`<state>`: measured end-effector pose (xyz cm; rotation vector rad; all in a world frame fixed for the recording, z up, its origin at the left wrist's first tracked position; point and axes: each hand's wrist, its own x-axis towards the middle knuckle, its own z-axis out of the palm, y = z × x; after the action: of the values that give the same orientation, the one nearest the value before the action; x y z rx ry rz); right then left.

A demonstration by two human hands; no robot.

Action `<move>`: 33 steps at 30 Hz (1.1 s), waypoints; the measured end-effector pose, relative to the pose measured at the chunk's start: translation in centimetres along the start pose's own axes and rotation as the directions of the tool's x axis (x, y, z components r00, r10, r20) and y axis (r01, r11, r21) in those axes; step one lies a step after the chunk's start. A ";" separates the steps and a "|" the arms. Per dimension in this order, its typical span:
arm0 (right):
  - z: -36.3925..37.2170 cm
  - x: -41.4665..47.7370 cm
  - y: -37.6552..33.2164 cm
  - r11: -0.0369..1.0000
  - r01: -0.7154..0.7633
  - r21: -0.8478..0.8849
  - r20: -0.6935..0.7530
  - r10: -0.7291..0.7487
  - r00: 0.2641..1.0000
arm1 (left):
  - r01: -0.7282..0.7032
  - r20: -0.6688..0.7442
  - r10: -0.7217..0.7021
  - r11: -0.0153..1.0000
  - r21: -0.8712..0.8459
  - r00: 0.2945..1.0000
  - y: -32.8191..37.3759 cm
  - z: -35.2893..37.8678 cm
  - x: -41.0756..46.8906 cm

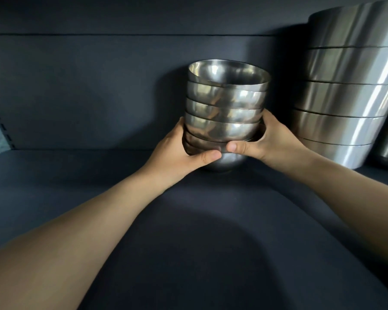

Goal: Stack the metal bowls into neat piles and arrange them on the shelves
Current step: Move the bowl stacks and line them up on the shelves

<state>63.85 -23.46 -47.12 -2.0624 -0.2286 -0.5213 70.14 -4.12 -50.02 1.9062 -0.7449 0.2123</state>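
Placement of a nested pile on a shelf. Nearest to us, both bare forearms reach forward over the dark shelf [76, 175]. Our left hand [184, 151] clasps the lower left flank of the stack of small metal bowls [225, 113], thumb laid across the front, and our right hand [267, 139] clasps the lower right flank, its thumb nearly meeting the other. The stack sits in the middle of the shelf; its lowest bowl appears to touch the surface, though we cannot tell whether the weight is fully set down. The upper bowls lean slightly out of line. We judge the step in hand to be setting this pile in place; the next move calls for a level base, a gentle squaring of the tilted rims, and a slow release of both hands. Farther back and to the right stands a taller stack of larger bowls [345, 97], apart from ours, before the dark back panel [99, 86].
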 end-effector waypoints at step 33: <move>-0.1 -0.7 -1.7 0.998 -0.063 -0.023 0.138 0.066 0.988 | -0.045 -0.031 0.042 0.994 -0.096 0.999 1.7 0.6 -0.7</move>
<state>62.58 -22.67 -46.08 -2.1192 -0.2387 -0.3420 68.46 -4.81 -49.29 1.7934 -0.7648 0.2264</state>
